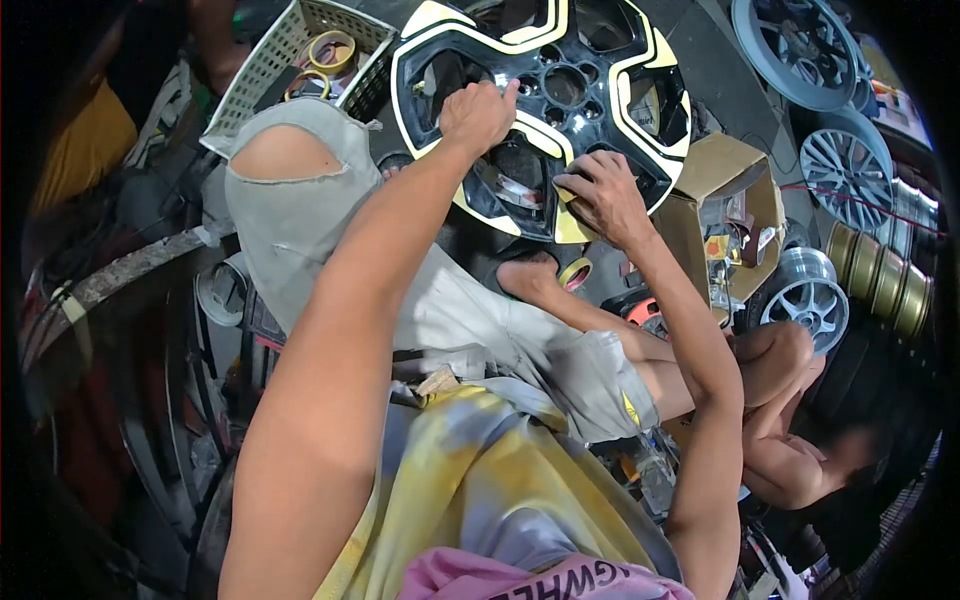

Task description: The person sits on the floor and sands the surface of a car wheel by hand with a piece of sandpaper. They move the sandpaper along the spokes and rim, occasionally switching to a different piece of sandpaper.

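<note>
A glossy black alloy wheel (535,85) lies before my knees, its spokes and outer edge covered in places with pale yellow masking tape (572,228). My left hand (478,118) rests on an upper-left spoke near the hub, fingers curled over it. At the wheel's lower edge my right hand (606,198) has its fingers bent around a piece of yellow tape on a lower spoke. The right fingertips are partly hidden, so how firmly they pinch the tape does not show. Both hands touch the wheel.
A white plastic basket (362,88) with tape rolls (331,52) stands at upper left. Right of the wheel sits an open cardboard box (690,240) of small items. Another tape roll (575,273) lies below. Blue-grey wheels (845,165) line the right, where another person (785,440) sits.
</note>
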{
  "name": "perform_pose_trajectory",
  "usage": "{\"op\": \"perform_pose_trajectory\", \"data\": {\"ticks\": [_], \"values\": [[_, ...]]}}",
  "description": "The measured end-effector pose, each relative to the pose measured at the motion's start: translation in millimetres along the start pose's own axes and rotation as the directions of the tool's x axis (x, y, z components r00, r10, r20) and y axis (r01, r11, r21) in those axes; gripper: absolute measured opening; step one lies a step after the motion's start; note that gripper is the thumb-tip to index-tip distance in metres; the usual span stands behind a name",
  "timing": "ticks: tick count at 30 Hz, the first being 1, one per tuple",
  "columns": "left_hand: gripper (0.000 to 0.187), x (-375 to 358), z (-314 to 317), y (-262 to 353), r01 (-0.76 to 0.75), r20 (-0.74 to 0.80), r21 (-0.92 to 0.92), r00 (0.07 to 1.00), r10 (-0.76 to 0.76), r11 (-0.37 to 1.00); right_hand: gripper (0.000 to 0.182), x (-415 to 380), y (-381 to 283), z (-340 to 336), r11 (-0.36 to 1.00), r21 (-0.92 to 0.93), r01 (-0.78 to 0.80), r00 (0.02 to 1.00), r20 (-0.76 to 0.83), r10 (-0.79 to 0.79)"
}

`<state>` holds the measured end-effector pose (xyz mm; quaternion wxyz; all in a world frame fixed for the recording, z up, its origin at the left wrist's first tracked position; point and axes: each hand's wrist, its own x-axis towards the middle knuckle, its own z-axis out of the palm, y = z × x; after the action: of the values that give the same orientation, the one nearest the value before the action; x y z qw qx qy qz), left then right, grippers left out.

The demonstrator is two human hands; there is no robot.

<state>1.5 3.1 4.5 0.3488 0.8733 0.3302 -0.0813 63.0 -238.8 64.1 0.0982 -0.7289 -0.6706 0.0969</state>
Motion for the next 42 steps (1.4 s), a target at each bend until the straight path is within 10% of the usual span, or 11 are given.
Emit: {"op": "perform_pose_trajectory", "data": {"ticks": [9,12,19,21,24,42], "values": [[0.071,1,-2,-1,0.028,0.047,0.014,0.999,-0.028,1.000,0.031,-35,-71,-3,0.917,0.246,-0.314,0.949,0.039,0.314],[0.066,-1,-1,1,0.035,0.025,0.052,0.999,-0.036,0.998,0.020,-36,-83,-8,0.280,0.783,-0.556,0.560,0.104,0.822],[0.073,1,0,-2,0.001,0.024,0.051,1.000,-0.002,0.999,0.021,-58,-102,-1,-0.040,0.850,-0.526,0.471,0.330,0.818],[0.074,2,0,-2,-0.009,0.034,0.056,0.999,0.007,0.998,0.019,-66,-106,13,-0.024,0.827,-0.562,0.456,0.334,0.825],[0.075,3,0,-2,0.003,0.041,0.050,0.999,-0.005,0.999,0.016,-66,-116,20,0.628,0.541,-0.559,0.674,-0.145,0.724],[0.074,2,-2,0,0.012,0.053,0.069,0.998,-0.015,0.998,0.031,-45,-94,19,0.849,0.289,-0.443,0.883,-0.021,0.468]]}}
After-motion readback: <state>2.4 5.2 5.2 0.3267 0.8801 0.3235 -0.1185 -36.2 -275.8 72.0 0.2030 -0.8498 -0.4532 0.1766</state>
